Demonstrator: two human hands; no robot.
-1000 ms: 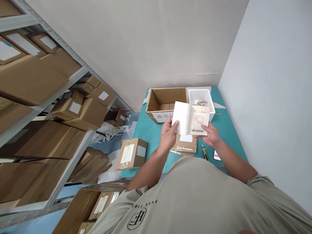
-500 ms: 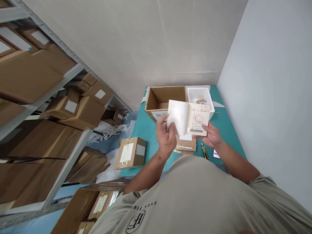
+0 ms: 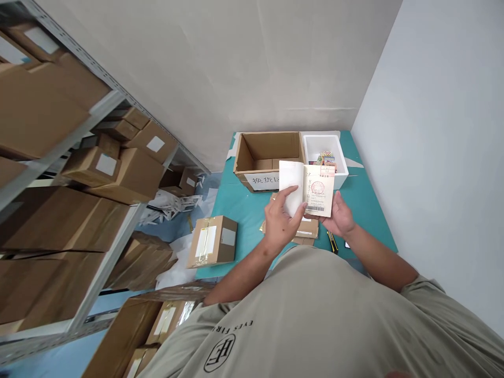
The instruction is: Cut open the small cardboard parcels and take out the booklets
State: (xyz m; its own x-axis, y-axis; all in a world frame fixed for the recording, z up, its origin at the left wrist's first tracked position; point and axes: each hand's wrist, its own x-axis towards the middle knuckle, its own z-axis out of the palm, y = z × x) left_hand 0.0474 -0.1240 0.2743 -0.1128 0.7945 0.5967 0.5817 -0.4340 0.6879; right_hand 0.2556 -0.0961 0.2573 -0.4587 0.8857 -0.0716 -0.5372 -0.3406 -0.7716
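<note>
An open book (image 3: pixel 321 190) with a red round stamp and a barcode on its right page is held up over the table. My left hand (image 3: pixel 281 215) holds its left side, with the thumb at the lower middle of the pages and a finger on the blank left leaf. At the lower right, my right hand (image 3: pixel 339 216) supports the book from beneath, its thumb raised off the page edge and its other fingers partly hidden under the book. Flat cardboard packaging (image 3: pixel 309 228) lies below the book, partly covered by it and my left hand.
On the green table (image 3: pixel 252 210) stand an open cardboard box (image 3: pixel 265 181), a white bin (image 3: pixel 343 170) with colourful items, and a taped carton (image 3: pixel 212 241). A yellow cutter (image 3: pixel 333 242) lies near the front edge. Shelves of cartons (image 3: pixel 94 167) line the left side.
My left hand has shifted right, its thumb now at the book's middle instead of on the left leaf. My right thumb has come off the right page. The view has shifted slightly.
</note>
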